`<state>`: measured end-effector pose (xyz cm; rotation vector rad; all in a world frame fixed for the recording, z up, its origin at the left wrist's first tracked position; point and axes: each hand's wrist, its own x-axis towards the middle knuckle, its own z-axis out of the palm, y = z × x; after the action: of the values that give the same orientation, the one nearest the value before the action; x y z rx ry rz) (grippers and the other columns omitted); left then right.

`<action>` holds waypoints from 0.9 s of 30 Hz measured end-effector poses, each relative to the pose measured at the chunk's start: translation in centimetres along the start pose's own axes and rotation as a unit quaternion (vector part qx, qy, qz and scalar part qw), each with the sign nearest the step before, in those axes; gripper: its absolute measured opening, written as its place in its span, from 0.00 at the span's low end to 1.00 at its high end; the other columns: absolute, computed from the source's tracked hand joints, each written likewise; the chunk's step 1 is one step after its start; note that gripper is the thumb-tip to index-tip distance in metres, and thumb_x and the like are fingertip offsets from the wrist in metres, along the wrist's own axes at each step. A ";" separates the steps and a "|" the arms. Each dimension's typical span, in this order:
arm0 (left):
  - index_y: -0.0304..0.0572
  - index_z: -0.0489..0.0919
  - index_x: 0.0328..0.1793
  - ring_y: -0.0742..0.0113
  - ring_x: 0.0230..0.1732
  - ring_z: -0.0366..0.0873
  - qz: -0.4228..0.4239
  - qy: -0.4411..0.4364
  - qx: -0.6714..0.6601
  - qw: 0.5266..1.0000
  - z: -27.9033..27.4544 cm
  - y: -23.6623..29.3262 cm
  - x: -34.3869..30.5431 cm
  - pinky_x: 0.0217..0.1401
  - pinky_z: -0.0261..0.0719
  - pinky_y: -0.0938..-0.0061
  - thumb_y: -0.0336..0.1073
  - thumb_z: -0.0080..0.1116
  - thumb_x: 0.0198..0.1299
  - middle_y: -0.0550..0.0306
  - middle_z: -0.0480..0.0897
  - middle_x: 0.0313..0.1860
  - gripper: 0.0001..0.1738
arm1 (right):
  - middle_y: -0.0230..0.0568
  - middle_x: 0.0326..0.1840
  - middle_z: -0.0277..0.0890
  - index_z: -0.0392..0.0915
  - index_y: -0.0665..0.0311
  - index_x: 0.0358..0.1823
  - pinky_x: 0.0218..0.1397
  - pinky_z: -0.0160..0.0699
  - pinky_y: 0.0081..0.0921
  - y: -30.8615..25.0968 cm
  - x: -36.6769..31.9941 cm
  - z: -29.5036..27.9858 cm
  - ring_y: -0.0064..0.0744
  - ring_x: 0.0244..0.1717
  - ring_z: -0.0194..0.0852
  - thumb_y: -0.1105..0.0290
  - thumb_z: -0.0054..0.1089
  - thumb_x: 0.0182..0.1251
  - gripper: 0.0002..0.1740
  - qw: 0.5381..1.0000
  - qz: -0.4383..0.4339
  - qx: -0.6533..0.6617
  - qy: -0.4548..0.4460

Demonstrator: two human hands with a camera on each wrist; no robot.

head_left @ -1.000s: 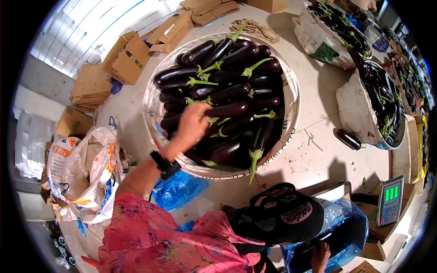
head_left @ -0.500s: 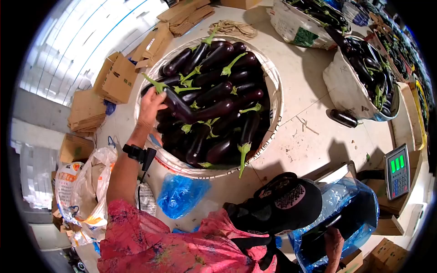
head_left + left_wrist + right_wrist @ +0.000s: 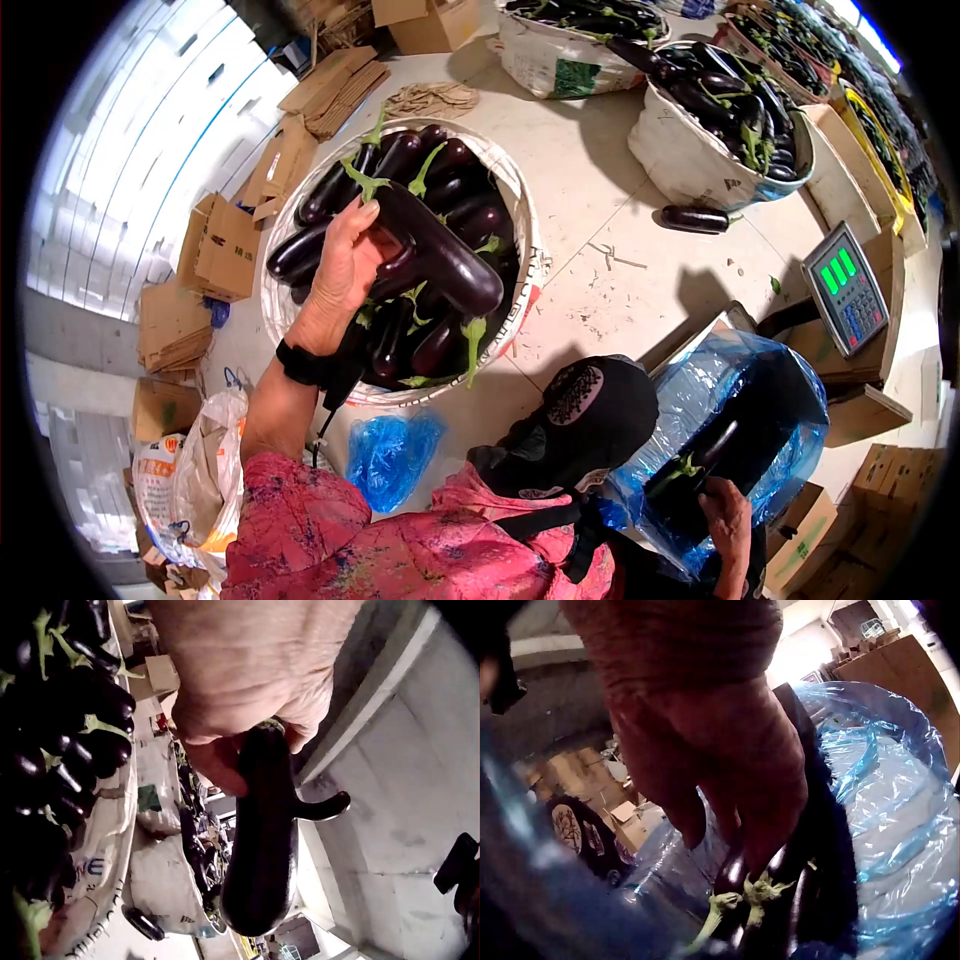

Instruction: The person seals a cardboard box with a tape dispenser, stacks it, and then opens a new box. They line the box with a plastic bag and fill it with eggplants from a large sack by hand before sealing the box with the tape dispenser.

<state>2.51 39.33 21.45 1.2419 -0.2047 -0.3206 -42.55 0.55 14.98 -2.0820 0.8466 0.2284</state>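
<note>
Pale floor (image 3: pixel 580 300) is spreading beyond my left fingers (image 3: pixel 352 224), gripping one eggplant (image 3: pixel 448 258) over one heaped sack (image 3: pixel 512 200). One scale (image 3: pixel 845 290) is glowing beyond my right fingers (image 3: pixel 765 844), touching eggplants (image 3: pixel 733 871) below, hold unclear.

Upper garment (image 3: pixel 330 535): pink-red fabric, mottled multicoloured print; loose left sleeve (image 3: pixel 290 495) ends above the bare forearm (image 3: pixel 272 420). Headwear (image 3: pixel 615 415): black, with oval pinkish patch (image 3: pixel 574 394) printed in a dark branching pattern. Black strap (image 3: pixel 540 520) crosses the upper garment. Left wrist: black band (image 3: pixel 303 365), black module (image 3: pixel 343 384), thin dark cable (image 3: pixel 322 430). Left hand (image 3: pixel 350 258) and right hand (image 3: pixel 728 515): bare.
</note>
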 end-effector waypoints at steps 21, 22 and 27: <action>0.43 0.73 0.59 0.61 0.54 0.82 -0.114 -0.006 -0.005 0.993 -1.2 -8.5 -2.1 0.57 0.82 0.55 0.38 0.55 0.69 0.54 0.81 0.53 0.16 | 0.47 0.37 0.81 0.80 0.71 0.50 0.41 0.79 0.28 -1.4 0.2 1.0 0.32 0.35 0.80 0.78 0.68 0.60 0.16 0.999 -0.018 0.019 -0.030; 0.42 0.72 0.60 0.59 0.55 0.82 -0.111 -0.018 -0.005 0.994 -0.4 -9.1 -1.7 0.58 0.82 0.55 0.37 0.54 0.70 0.52 0.81 0.54 0.15 | 0.47 0.38 0.81 0.80 0.70 0.50 0.41 0.79 0.28 -1.6 0.3 0.9 0.32 0.34 0.80 0.78 0.68 0.60 0.16 0.999 -0.015 0.009 -0.036; 0.41 0.72 0.54 0.62 0.49 0.83 -0.127 -0.063 -0.008 0.990 5.6 -11.8 0.7 0.53 0.85 0.59 0.37 0.56 0.70 0.53 0.82 0.49 0.12 | 0.52 0.43 0.82 0.79 0.71 0.52 0.41 0.81 0.30 -2.2 -0.4 -0.1 0.36 0.37 0.83 0.77 0.68 0.61 0.17 0.998 0.009 -0.007 -0.060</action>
<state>-0.21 30.69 11.96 1.2352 -0.1520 -0.6204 -41.48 1.53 16.69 -2.0522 0.7938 0.3673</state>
